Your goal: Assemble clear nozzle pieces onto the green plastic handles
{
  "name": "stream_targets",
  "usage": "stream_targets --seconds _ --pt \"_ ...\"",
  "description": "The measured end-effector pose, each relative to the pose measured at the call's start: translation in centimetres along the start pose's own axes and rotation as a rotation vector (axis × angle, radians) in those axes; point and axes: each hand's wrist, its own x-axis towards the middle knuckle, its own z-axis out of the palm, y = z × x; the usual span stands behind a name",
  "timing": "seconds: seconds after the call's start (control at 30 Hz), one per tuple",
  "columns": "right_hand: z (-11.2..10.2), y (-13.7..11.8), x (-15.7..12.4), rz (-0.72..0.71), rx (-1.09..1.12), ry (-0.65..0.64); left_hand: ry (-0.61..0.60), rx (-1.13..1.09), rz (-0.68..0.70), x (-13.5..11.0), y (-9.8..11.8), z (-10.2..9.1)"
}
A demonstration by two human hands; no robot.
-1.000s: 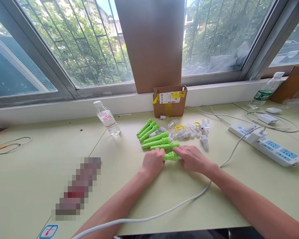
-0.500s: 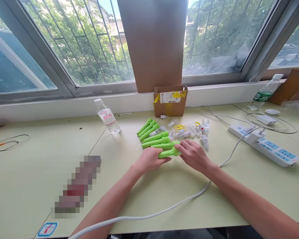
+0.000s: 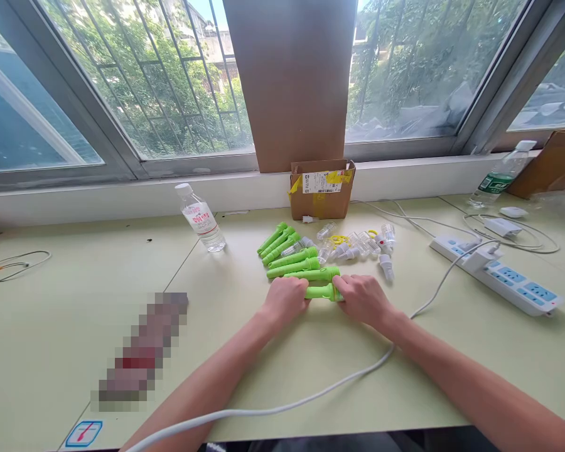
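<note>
Lowered flat, the green flashlight point(image 3: 321, 292) spans left hand point(image 3: 285, 300) and right hand point(image 3: 365, 299), fingers clasping its ends.

You are gripping the bright-green ribbed plastic tube point(image 3: 322, 292), your left hand point(image 3: 285, 300) curling round its left end, your right hand point(image 3: 363, 298) round its right.

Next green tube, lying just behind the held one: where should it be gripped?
Probably the green tube by its slim middle, from above: it lies flat, crosswise, with neighbours close behind and the held tube in front.
</note>
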Motion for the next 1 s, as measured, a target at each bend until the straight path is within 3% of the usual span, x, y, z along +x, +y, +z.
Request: stream_targets --seconds 0.17,0.27,0.37,0.43,0.5,0.7,0.87,1.0 --pt "0.0 0.0 0.0 0.015 -0.012 0.035 0.019 0.011 0.017 0.2 0.0 -0.2" --pt "-0.1 0.1 0.3 -0.029 -0.079 0.189 0.006 -0.033 0.015 -0.1 -0.1 -0.6" --pt "-0.6 0.0 0.7 -0.137 -0.178 0.376 -0.104 -0.137 0.013 -0.4 -0.2 -1.1" --pt "-0.8 -0.1 0.8 -0.183 -0.218 0.432 -0.175 -0.19 -0.02 -0.6 -0.1 -1.1" --pt "-1.0 -0.3 0.9 -0.162 -0.209 0.373 -0.18 -0.18 -0.058 -0.6 0.2 -1.0" --pt "-1.5 -0.3 0.6 0.012 -0.076 -0.005 -0.104 -0.06 -0.069 -0.4 1.4 -0.4" --pt "-2.1 -0.2 0.7 0.07 -0.008 -0.164 -0.065 -0.005 -0.062 -0.2 1.6 0.1" --pt "-1.7 -0.2 0.7 0.097 0.041 -0.204 -0.029 0.03 -0.022 -0.1 1.4 0.6"
